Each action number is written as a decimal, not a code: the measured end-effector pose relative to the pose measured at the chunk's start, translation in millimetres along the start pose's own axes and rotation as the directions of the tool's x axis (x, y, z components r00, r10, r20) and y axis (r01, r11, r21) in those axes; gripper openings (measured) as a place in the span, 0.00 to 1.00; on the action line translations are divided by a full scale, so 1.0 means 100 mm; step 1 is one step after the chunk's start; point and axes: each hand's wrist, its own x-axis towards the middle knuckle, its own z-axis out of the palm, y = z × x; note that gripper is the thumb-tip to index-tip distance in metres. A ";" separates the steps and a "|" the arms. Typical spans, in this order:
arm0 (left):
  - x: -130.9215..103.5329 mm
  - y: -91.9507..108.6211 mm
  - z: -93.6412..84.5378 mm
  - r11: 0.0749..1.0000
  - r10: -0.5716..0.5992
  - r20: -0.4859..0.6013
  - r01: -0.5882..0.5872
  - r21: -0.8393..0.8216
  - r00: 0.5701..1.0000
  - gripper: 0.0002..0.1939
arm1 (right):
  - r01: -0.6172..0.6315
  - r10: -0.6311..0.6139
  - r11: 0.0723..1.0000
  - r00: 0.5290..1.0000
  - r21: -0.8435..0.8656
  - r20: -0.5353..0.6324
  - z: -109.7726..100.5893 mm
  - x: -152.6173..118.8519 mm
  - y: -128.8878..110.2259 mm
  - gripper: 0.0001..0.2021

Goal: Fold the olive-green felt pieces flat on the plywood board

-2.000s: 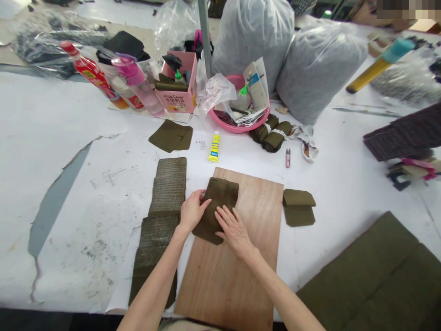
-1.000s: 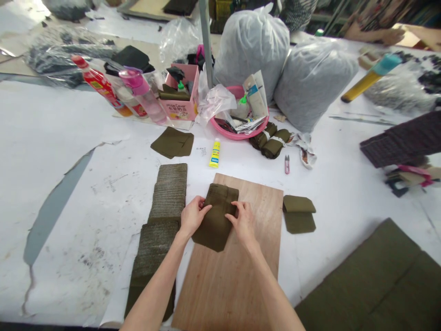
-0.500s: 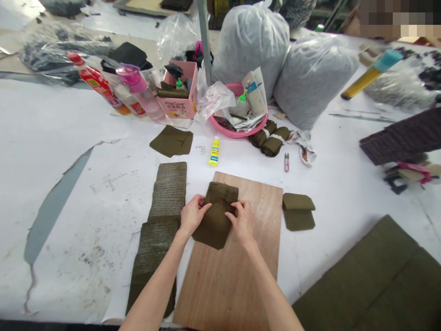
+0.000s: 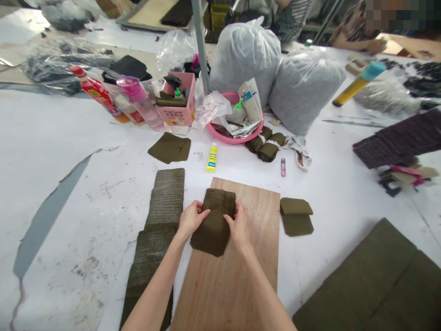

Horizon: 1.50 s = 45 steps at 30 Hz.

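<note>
Between both hands is an olive-green fabric piece (image 4: 214, 225) with cut lower corners, above the wooden board (image 4: 241, 276). My left hand (image 4: 191, 218) pinches its left edge, thumb on top and fingers behind. On the right edge my right hand (image 4: 240, 226) grips the same way, its fingertips partly hidden under the cloth. Left of the board lies a row of overlapping olive pieces (image 4: 165, 197) with ribbed, greyish bands. A folded olive piece (image 4: 296, 217) rests just right of the board. Farther back lie more flat olive pieces (image 4: 170, 148) and a yellow glue tube (image 4: 212, 157).
Pink thread snips (image 4: 283, 167) and rolled olive bundles (image 4: 270, 146) lie behind the board. Beyond stand a pink basin (image 4: 237, 139), a pink box (image 4: 175, 116), bottles (image 4: 139, 99) and stuffed bags (image 4: 246, 59). Large olive cloth (image 4: 375, 280) covers the right front. Another person's arm (image 4: 358, 45) shows far right.
The upper part of the fabric piece, creased before, now lies flatter and smoother. My right fingers have slid further behind its edge. The whole view has shifted slightly.
</note>
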 end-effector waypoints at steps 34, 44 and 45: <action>-0.85 0.38 0.21 0.365 0.024 0.435 0.397 -0.842 0.900 0.28 | -0.293 0.280 0.852 0.955 0.433 0.094 -0.42 -0.58 -0.21 0.17; -0.93 0.28 0.20 0.419 0.101 0.490 0.410 -0.810 0.866 0.33 | -0.392 0.266 0.713 0.918 0.581 0.293 -0.56 -0.76 -0.14 0.17; -0.94 0.26 0.21 0.406 0.115 0.481 0.401 -0.821 0.869 0.34 | -0.302 0.206 0.783 0.951 0.543 0.231 -0.57 -0.76 -0.14 0.17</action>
